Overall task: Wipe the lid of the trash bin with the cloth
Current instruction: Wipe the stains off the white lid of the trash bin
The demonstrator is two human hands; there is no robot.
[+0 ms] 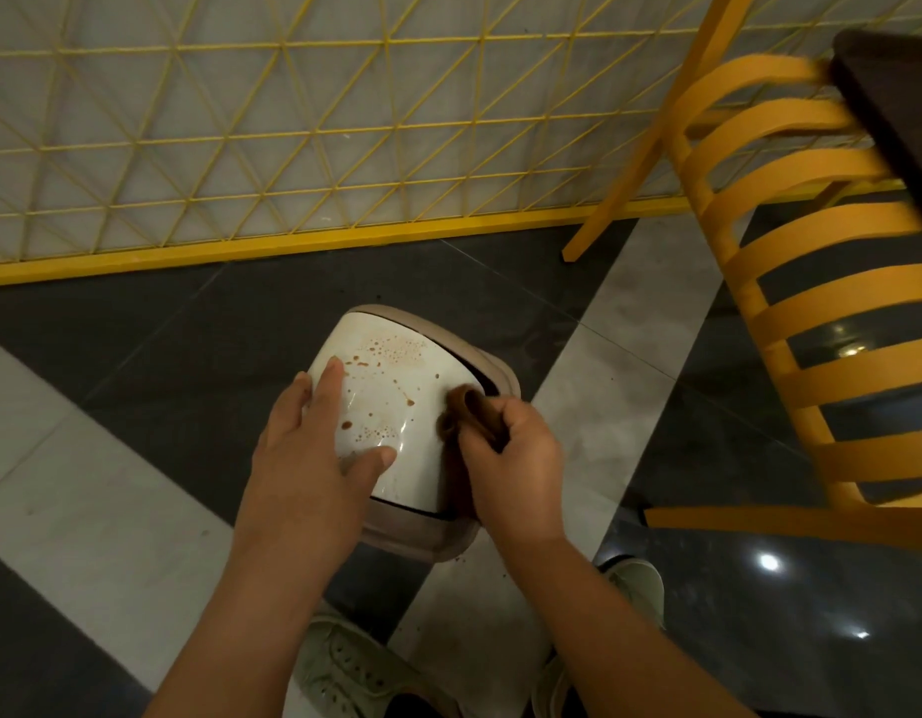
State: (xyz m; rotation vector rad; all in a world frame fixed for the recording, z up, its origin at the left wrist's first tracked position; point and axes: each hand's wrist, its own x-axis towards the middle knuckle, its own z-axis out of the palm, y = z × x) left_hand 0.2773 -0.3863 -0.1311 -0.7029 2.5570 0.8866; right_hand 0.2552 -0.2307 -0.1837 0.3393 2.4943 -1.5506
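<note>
A small trash bin stands on the floor, its beige rim (pixel 479 362) framing a white domed lid (pixel 397 391) spotted with brown splashes. My left hand (pixel 314 458) lies flat on the lid's left side, fingers spread and thumb on the near part. My right hand (pixel 516 458) grips a bunched brown cloth (pixel 464 412) and presses it against the lid's right edge. The bin's body below the rim is hidden.
A yellow slatted chair (pixel 790 323) stands close on the right beside a dark table corner (pixel 894 111). A yellow mesh fence (pixel 293 147) runs behind the bin. My pale shoes (pixel 345 671) stand on the grey and dark tiled floor below.
</note>
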